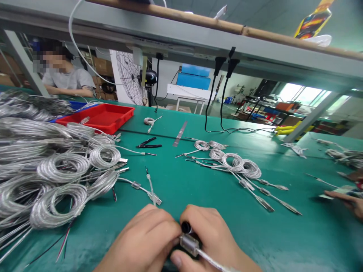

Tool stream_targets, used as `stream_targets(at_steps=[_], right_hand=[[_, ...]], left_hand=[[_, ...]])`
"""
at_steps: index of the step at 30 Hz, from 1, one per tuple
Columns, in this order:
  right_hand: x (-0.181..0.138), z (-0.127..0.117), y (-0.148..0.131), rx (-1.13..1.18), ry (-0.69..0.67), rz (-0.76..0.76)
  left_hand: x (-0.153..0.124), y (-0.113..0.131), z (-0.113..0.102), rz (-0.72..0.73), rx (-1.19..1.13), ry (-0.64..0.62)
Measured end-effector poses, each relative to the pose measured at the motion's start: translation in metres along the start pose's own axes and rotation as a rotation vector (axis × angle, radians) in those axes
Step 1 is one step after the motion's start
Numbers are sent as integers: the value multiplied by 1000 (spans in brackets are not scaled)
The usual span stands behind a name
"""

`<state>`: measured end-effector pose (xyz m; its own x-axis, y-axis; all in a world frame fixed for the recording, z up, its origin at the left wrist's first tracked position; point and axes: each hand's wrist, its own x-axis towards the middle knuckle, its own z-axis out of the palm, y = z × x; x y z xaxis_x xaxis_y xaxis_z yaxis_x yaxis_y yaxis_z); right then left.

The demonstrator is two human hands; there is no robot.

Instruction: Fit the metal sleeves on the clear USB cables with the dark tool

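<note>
My left hand and my right hand meet at the front edge of the table. Between them is a clear-jacketed cable with a grey cylindrical bead, and both hands are closed on it. A dark round tube end pokes out by my right index finger; its kind is not clear. The white cable tail runs out under my right palm. Just beyond my left hand lie a USB plug and a stripped cable end. My fingertips are partly hidden.
Heaped coiled cables fill the left side, beside a red tray. Black-handled cutters, a metal ruler and several cable coils lie ahead. Another person's hand is at the right edge; a person sits far left.
</note>
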<state>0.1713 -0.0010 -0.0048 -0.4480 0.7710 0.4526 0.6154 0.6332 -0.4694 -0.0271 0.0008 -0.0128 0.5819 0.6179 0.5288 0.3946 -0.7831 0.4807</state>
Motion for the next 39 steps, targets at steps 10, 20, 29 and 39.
stream_targets(at_steps=[10,20,29,39], right_hand=[[2,-15,2,-20,-58,-57],[7,-15,4,7,55,-178],[-1,-3,13,6,46,-169],[-3,-4,15,40,89,-157]], left_hand=[[-2,1,4,4,29,42],[-6,0,5,23,26,43],[-4,-1,4,40,23,34],[1,1,1,25,-1,74]])
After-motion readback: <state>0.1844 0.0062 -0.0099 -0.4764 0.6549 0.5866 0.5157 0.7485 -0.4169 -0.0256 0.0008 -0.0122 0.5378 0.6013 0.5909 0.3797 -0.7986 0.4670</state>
